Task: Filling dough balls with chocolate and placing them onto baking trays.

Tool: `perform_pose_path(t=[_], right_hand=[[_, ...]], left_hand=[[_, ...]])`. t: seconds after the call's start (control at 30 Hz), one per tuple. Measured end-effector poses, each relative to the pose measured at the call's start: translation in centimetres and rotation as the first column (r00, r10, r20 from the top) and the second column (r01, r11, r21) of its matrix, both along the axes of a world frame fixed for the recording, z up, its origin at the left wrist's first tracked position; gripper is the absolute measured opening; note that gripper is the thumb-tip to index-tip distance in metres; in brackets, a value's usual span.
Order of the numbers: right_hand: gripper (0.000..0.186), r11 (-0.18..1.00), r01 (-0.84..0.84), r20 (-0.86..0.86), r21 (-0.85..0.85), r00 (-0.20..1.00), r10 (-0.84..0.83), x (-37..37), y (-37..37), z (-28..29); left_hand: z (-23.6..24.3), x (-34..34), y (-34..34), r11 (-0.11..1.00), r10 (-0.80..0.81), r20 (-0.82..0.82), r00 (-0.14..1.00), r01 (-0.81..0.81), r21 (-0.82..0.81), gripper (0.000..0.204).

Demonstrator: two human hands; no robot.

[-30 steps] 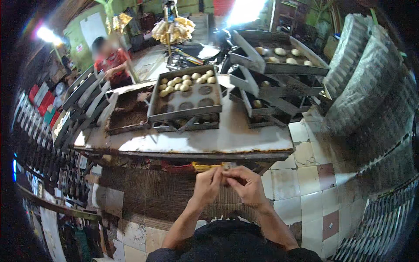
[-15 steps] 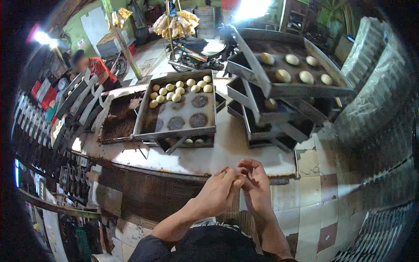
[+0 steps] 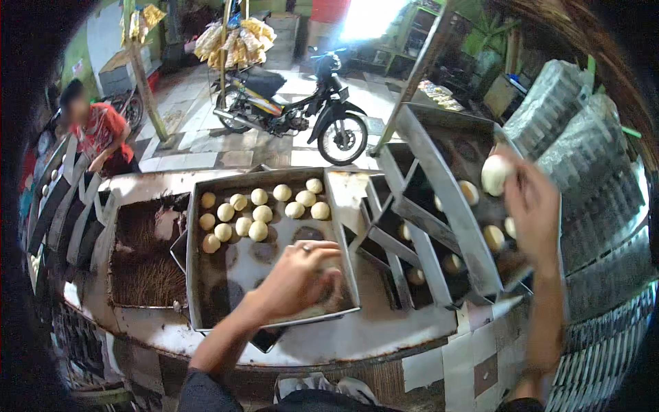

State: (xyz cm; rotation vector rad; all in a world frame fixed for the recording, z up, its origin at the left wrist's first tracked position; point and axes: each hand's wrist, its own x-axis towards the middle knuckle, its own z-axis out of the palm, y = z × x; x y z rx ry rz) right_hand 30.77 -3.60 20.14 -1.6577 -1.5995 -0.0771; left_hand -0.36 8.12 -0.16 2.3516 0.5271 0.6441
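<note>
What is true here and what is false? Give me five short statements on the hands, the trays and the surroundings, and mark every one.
1. The right hand is at a pale ball in the top tray of the right-hand stack. True.
2. The left hand is over the right-hand stack. False: the left hand is over the near part of the tray with small balls.
3. The small balls cover that whole tray. False: the small balls lie toward its far side.
4. A motorcycle stands beyond the table. True.
5. The person in the red top is at the picture's right. False: that person is at the left.
</note>
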Motion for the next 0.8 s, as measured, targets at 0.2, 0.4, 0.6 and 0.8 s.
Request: perform_pose_path(t=[0.2, 0.4, 0.6, 0.8], right_hand=[[0.040, 0.792, 0.213, 0.434, -0.573, 0.898, 0.072, 8.8, 11.7, -0.5], [0.030, 0.999, -0.016, 0.698, -0.046, 0.715, 0.043, -5.6, 4.2, 2.3], [0.021, 0.972, -0.065, 0.698, -0.224, 0.686, 0.207, -15.3, -15.6, 1.0], [0.016, 0.960, -0.179, 0.266, -0.214, 0.935, 0.234, -18.8, -28.4, -4.9]], left_hand=[[-10.6, 2.6, 10.9, 0.965, 0.262, -0.315, 0.912, -0.240, 0.108, 0.063], [-14.1, 2.9, 14.6, 0.835, 0.548, -0.409, 0.729, -0.447, 0.322, 0.058], [-16.4, -1.0, 11.2, 0.895, 0.416, 0.108, 0.903, -0.386, -0.223, 0.031], [-4.7, -10.2, -11.7, 0.555, 0.326, 0.302, 0.896, 0.078, -0.829, 0.032]])
